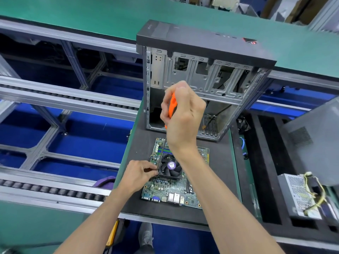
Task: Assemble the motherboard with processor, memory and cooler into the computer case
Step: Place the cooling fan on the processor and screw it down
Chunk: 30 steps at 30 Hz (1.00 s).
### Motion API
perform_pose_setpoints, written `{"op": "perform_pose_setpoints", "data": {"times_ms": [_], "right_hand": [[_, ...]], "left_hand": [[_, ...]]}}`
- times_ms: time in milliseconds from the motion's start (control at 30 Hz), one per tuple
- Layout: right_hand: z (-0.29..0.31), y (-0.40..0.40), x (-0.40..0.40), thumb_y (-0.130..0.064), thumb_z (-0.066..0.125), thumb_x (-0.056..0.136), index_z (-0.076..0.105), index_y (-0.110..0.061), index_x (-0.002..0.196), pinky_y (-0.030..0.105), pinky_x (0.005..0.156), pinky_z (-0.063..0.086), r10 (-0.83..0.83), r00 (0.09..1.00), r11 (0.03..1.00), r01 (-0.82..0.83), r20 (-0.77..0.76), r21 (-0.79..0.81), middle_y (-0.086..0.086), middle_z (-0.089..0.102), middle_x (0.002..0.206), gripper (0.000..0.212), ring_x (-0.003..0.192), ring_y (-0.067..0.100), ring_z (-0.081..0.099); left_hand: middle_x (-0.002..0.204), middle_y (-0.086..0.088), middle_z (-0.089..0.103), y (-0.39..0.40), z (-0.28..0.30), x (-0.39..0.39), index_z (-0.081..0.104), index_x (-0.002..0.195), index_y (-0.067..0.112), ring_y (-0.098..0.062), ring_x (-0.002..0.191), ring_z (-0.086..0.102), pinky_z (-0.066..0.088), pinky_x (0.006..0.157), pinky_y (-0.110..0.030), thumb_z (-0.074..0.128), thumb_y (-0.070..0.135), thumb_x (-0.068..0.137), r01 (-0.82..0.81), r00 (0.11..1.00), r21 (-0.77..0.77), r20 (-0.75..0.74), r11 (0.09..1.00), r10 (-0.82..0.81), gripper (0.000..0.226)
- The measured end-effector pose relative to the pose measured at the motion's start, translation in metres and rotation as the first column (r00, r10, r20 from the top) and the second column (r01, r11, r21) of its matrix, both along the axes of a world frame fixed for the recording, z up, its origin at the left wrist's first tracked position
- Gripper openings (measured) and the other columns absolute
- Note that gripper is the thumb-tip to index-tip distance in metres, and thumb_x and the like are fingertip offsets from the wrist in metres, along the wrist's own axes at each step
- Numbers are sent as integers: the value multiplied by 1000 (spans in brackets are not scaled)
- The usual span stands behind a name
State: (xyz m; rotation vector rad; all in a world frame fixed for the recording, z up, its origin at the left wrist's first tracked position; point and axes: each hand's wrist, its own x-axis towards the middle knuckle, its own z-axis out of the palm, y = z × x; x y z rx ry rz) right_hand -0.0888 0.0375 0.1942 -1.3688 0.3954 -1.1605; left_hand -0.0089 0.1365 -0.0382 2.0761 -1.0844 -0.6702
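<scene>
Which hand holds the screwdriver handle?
The right hand, raised and gripping the orange screwdriver; the left hand is down at the cooler.

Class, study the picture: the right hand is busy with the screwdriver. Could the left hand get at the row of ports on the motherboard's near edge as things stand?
Probably yes. The left hand sits at the cooler's left corner, and the ports lie just below it, uncovered. Only the right forearm crosses nearby, to their right. The left hand would first have to let go of the screwdriver shaft.

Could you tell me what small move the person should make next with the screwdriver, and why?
Probably turn the screwdriver to tighten the cooler corner screw. The right hand grips its orange handle, the shaft runs down to the cooler's left corner, and the left hand steadies the tip there. The motherboard lies outside the case.
</scene>
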Motion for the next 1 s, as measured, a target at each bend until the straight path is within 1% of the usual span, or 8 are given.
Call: {"op": "perform_pose_setpoints", "data": {"times_ms": [100, 200, 300, 433, 600, 700, 800, 1000], "right_hand": [[4, -6, -5, -5, 37, 95, 57, 1, 69, 26, 44, 34, 16, 998, 994, -23, -61, -111, 14, 46, 51, 34, 42, 24, 43], [18, -20, -10, 6, 32, 90, 66, 8, 87, 29, 47, 42, 284, 953, 937, -299, -104, -180, 18, 53, 54, 34, 42, 28, 52], [31, -35, -12, 10, 30, 78, 68, 11, 88, 26, 42, 37, 607, 774, 768, -630, -179, -118, 13, 47, 45, 40, 31, 29, 39], [36, -38, -6, 8, 31, 73, 65, 7, 68, 18, 41, 24, 716, 674, 689, -725, -183, 24, 2, 36, 38, 34, 32, 18, 18], [32, -21, 0, 7, 33, 73, 60, 1, 55, 15, 43, 23, 496, 854, 868, -490, -157, 81, 2, 34, 36, 33, 30, 13, 20], [26, -14, 4, 6, 41, 75, 57, -4, 48, 18, 47, 28, 98, 973, 995, -100, -208, -3, -6, 40, 37, 34, 33, 10, 34], [20, -6, 8, 4, 45, 77, 57, -8, 46, 21, 50, 31, -265, 939, 955, 225, -219, -192, -13, 44, 40, 36, 42, 6, 45], [21, 1, 13, 0, 43, 78, 58, -7, 49, 24, 50, 33, -274, 937, 945, 219, -218, -244, -13, 47, 42, 34, 44, 9, 48]], "left_hand": [[85, 21, 72, 1, -1, -3, 81, 89, 22, 14, 79, 61, 40, 75, 1, 83, 28, 78, -11, 1000, -21, 8, 1000, 12, 12], [79, 25, 68, 2, -1, -6, 81, 87, 20, 14, 78, 61, 40, 74, 0, 83, 26, 78, -24, 1000, -41, 19, 999, 25, 10], [76, 25, 67, 2, -2, -7, 81, 86, 19, 16, 75, 60, 41, 72, -1, 83, 25, 78, -19, 999, -62, 46, 998, 22, 10], [75, 24, 67, 2, -2, -8, 82, 86, 18, 16, 76, 61, 38, 70, 2, 84, 24, 78, -34, 998, -80, 45, 996, 38, 10], [75, 24, 67, 3, -3, -9, 82, 86, 16, 13, 75, 62, 41, 70, 0, 83, 22, 79, -39, 998, -74, 43, 997, 43, 10], [76, 26, 67, 3, -5, -10, 82, 87, 17, 9, 77, 64, 46, 71, -5, 83, 23, 80, -53, 997, -83, 46, 995, 57, 10], [78, 26, 67, 4, -5, -12, 82, 89, 16, 6, 76, 65, 53, 78, -20, 82, 23, 80, -50, 998, -92, 44, 995, 54, 11], [98, 9, 76, 6, 43, -12, 77, 106, 21, 0, 85, 68, 56, 89, -28, 70, 14, 84, -40, 998, -77, 49, 996, 44, 24]]}}
